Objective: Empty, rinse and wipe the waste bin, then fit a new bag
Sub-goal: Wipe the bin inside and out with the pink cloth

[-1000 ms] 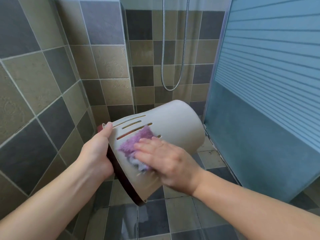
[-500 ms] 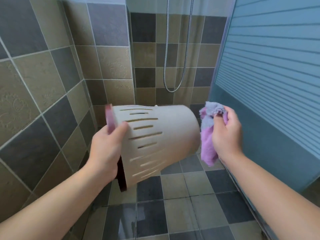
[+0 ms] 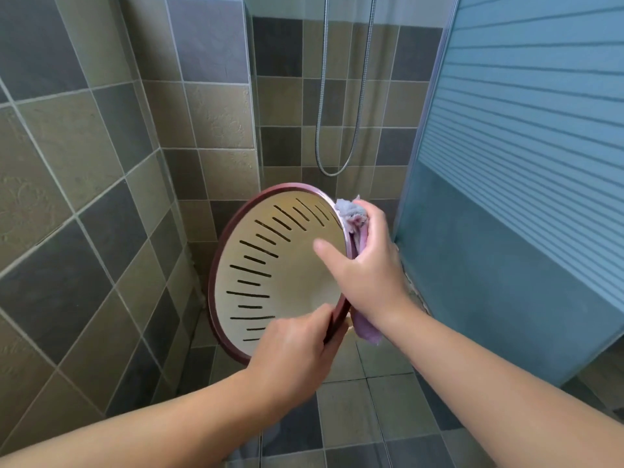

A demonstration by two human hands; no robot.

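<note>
A round cream plastic waste bin (image 3: 287,265) with a dark maroon rim and rows of narrow slots in its wall is held in the air above the tiled floor (image 3: 354,417), its open mouth turned toward the camera; the interior is bare and no bag is fitted. The left hand (image 3: 290,363) grips the lower edge of the rim, fingers closed round it, thumb lying along the inner side. The right hand (image 3: 368,265) clamps the right edge of the rim, thumb pressed against the inside wall, fingers wrapped behind; a lilac and grey cleaning cloth (image 3: 354,217) is pinched between those fingers and the outer surface, one end bunched above the hand, the other hanging below the wrist. A metal shower hose (image 3: 358,106) loops down the tiled wall (image 3: 84,163) behind the bin; a frosted blue shower screen (image 3: 523,163) stands to the right.
</note>
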